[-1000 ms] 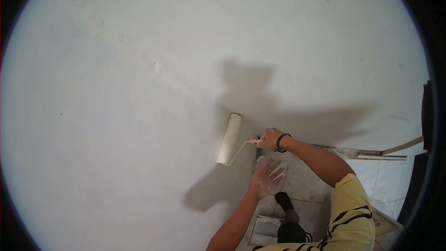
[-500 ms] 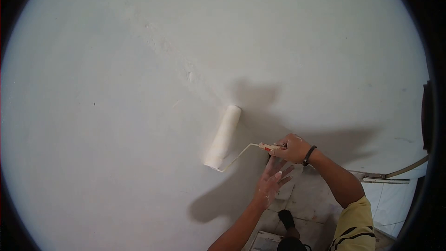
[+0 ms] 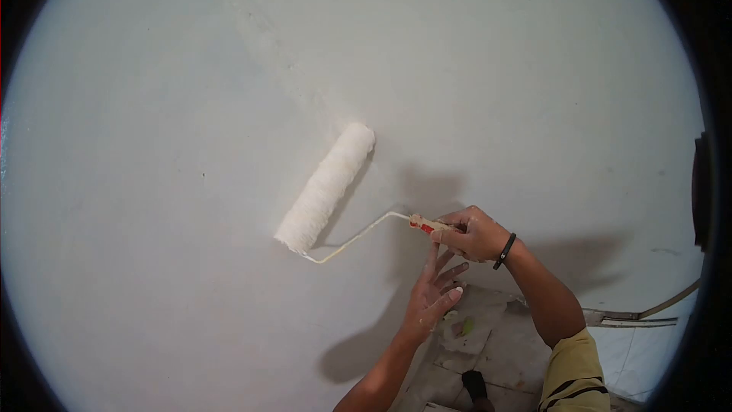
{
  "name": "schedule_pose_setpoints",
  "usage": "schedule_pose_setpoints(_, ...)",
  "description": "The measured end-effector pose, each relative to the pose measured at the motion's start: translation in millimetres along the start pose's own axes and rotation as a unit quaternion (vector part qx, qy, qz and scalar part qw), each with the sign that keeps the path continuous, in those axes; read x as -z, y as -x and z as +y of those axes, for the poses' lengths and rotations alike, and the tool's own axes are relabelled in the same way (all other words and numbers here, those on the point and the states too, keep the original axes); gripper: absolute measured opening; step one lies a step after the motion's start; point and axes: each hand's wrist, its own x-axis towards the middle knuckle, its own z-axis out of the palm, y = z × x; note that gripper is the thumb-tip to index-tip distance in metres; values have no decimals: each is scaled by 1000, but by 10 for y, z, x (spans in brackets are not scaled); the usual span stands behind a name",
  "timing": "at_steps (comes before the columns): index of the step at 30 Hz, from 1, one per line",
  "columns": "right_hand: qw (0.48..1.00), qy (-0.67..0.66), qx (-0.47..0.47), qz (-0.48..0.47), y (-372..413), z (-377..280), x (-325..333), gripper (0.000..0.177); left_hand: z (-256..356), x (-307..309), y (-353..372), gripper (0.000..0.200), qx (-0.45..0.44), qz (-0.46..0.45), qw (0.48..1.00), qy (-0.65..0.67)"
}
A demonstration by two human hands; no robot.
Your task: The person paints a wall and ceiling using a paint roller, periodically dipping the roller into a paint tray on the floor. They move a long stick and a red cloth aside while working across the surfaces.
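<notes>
A long white paint roller (image 3: 328, 189) lies tilted against the pale wall (image 3: 168, 275), its upper end leaning right. From its lower end a bent wire frame runs to a red and cream handle. My right hand (image 3: 476, 235), with a dark band on the wrist, is wrapped round that handle (image 3: 427, 224). Just below it is my left hand (image 3: 436, 297), fingers spread and marked with white. One left fingertip is close to the handle; whether it touches I cannot tell. Nothing is held in my left hand.
A rough diagonal seam (image 3: 290, 69) runs down the wall to the roller's top. Stained floor tiles (image 3: 503, 343) and a dark-covered foot (image 3: 474, 385) show at the bottom. A dark object (image 3: 700, 191) stands at the right edge, above a curved strip (image 3: 669, 299).
The roller has moved up and left along the wall with my right hand on its handle. My left hand has shifted slightly left, still spread. Less of the foot shows.
</notes>
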Motion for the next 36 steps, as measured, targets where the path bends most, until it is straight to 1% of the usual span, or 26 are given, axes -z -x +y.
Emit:
schedule_pose_setpoints(1, 1000, 1, 10, -1, 227, -89, -27, 31, 8, -180, 173, 100, -18, 0, 1000, 2)
schedule_pose_setpoints(3, 1000, -9, 22, -3, 328, -269, -31, 32, 130, -302, 260, 99, -57, 0, 997, -43)
schedule_pose_setpoints(5, 999, -5, 33, -9, 480, -554, 3, 33, 255, -474, 352, 98, -90, 3, 994, -61)
schedule_pose_setpoints(7, 998, -27, 53, -14, 547, -750, 47, 34, 318, -591, 388, 96, -114, 11, 991, -72)
schedule_pose_setpoints(9, 997, -44, 59, -16, 433, -889, 134, 36, 327, -591, 288, 97, -140, 17, 988, -63)
schedule_pose_setpoints(11, 993, -54, 100, -42, 326, -1052, 213, 45, 339, -609, 232, 97, -149, 20, 987, -55)
schedule_pose_setpoints(15, 994, -40, 99, -23, 101, -1384, 322, 46, 254, -559, 119, 98, -157, 30, 986, -50)
schedule_pose_setpoints(17, 988, -62, 140, -35, -33, -1504, 350, 41, 210, -542, 88, 98, -155, 35, 986, -48)
schedule_pose_setpoints(23, 979, -89, 175, -53, -316, -1942, 363, 42, 174, -503, 44, 97, -162, 47, 985, -44)
schedule_pose_setpoints(28, 979, -90, 179, -45, -373, -1917, 385, 41, 159, -470, 14, 97, -159, 52, 985, -37)
schedule_pose_setpoints(30, 980, -88, 174, -38, -351, -1796, 412, 41, 164, -471, 10, 97, -147, 60, 987, -40)
schedule_pose_setpoints(35, 988, -79, 131, -19, -430, -1310, 554, 41, 117, -408, -84, 96, -114, 63, 991, -29)
schedule_pose_setpoints(36, 991, -67, 117, -13, -358, -1301, 573, 41, 164, -404, -77, 95, -102, 63, 992, -31)
